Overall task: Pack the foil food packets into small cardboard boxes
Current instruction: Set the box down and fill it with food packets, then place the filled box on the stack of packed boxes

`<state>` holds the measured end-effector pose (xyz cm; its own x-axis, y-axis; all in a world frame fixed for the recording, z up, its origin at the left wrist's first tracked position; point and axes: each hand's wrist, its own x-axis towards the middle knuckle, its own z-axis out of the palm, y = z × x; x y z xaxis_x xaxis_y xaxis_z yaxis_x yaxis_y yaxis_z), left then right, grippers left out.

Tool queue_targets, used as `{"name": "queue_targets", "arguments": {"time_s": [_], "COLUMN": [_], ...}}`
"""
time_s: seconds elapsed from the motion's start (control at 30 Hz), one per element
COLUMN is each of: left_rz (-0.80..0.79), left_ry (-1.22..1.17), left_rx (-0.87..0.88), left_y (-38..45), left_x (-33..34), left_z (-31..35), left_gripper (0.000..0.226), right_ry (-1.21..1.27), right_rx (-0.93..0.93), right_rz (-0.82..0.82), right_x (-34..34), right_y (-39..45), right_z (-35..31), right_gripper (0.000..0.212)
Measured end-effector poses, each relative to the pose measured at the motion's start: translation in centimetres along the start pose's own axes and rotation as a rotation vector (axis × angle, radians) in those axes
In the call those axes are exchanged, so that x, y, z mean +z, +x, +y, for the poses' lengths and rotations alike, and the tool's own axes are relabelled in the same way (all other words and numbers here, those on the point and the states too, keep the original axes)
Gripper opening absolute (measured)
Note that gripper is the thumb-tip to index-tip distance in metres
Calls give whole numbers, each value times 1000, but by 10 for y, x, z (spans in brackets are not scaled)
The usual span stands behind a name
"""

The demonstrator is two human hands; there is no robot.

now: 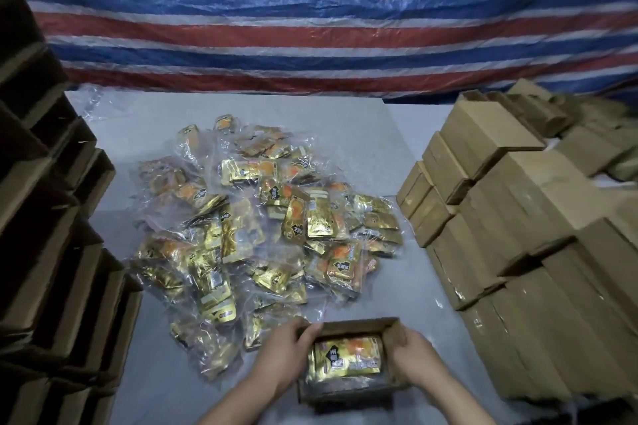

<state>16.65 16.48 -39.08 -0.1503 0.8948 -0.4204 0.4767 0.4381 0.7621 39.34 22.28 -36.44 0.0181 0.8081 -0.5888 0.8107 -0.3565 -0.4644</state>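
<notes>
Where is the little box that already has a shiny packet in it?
The open box sits at the bottom middle of the head view, held between the left hand and right hand, just below the packet pile.

Dim overall, cool and flat, lit softly from above. Bright glints on the heap of foil packets (266,224) and faint sheen on the striped tarpaulin (310,17). Deep shadow over the open cardboard boxes (45,217) at left. Strong wide-angle bending toward the edges. Smeared, blurred at right across the stacked closed boxes (524,235); soft everywhere.
</notes>
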Motion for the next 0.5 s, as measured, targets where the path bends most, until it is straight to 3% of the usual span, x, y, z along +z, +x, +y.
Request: {"name": "queue_targets", "arguments": {"time_s": [0.2,0.37,0.5], "left_rz": [-101,-133,-138], "left_ry": [52,86,128], "left_rx": [105,99,67], "left_y": [50,98,124], "left_x": [35,59,74], "left_z": [64,95,102], "left_gripper": [33,38,42], "right_ry": [112,72,-37], "right_rx": [116,161,153], "right_rz": [177,198,168], "right_x": [-59,-90,-103], "right_y": [34,85,122], "right_z": [14,17,17], "right_gripper": [16,23,11]}}
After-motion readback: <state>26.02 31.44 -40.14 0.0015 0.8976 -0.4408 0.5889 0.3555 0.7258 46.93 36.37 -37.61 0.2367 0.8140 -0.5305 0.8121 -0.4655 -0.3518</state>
